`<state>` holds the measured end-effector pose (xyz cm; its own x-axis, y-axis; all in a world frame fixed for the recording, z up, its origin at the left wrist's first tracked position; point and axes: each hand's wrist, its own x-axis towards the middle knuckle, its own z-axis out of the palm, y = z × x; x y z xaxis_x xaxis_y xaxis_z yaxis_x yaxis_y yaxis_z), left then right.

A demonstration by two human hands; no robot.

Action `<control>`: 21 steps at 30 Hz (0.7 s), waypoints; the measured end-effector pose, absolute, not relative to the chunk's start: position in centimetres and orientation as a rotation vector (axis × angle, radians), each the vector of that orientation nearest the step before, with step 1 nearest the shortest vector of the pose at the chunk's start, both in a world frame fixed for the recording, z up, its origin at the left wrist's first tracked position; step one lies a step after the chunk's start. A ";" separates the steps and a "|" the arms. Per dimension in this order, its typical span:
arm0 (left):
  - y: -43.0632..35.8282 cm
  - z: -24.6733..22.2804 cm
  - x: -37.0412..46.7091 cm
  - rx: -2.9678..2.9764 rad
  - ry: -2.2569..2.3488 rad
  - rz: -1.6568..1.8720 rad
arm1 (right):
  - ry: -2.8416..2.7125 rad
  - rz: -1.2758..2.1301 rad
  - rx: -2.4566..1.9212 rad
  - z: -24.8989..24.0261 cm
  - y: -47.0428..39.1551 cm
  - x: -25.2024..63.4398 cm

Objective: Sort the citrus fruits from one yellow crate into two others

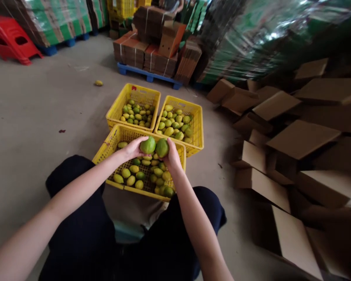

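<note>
Bare forearms [84,187] reach forward between dark-clad knees [207,207] to two green fruits held side by side over the near crate [128,188]. The left hand [134,148] is closed round the left fruit [148,145]; the right hand [172,158] grips the right fruit [162,148], just beside it. Below them, yellow and green fruit [130,180] lies loose in the near crate, with bare slatted bottom showing between groups. Its front rim sits close to the knees. Just beyond stand the left crate [146,96] and the right crate [197,117], a narrow gap between them, both partly filled. Open floor [61,97] spreads wide on the left, with one stray fruit [98,83] on it; on the right, a slimmer strip runs before the tumbled boxes [304,138]. Farther off are a blue pallet [149,75] of strapped cardboard [131,50], a red stool [13,39] and a wrapped stack [266,47]. A small red mark [133,88] on the left crate is too small to read.
</note>
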<state>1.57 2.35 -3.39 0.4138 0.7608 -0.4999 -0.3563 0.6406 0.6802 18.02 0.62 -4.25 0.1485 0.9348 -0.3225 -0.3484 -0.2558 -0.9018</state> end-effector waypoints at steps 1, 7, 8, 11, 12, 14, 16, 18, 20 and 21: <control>2.1 -3.4 1.4 0.522 0.894 0.774 | -0.681 1.411 -1.252 -4.3 0.4 17.7; 0.5 -2.3 0.6 0.523 0.955 0.855 | -0.704 1.500 -1.131 -3.2 -1.2 15.9; 0.3 -2.1 0.5 0.492 0.968 0.873 | -0.685 1.535 -1.126 -3.0 -1.4 15.6; -0.4 -1.3 0.5 0.408 0.964 1.008 | -0.603 1.594 -1.125 -2.5 -2.2 14.9; -0.6 -1.1 0.6 0.393 0.952 1.061 | -0.570 1.590 -1.123 -2.4 -2.4 14.7; -1.1 -0.6 0.9 0.375 0.938 1.140 | -0.512 1.578 -1.104 -2.0 -2.9 14.5; -1.3 -0.2 1.0 0.352 0.936 1.166 | -0.494 1.579 -1.051 -1.6 -3.3 14.5; -1.4 0.1 1.0 0.321 0.934 1.146 | -0.510 1.567 -0.972 -1.3 -3.4 14.8; -1.1 0.3 0.8 0.294 0.911 1.108 | -0.527 1.540 -0.910 -1.0 -3.3 15.2; -0.9 0.3 0.7 0.275 0.894 1.093 | -0.523 1.524 -0.894 -1.0 -3.1 15.5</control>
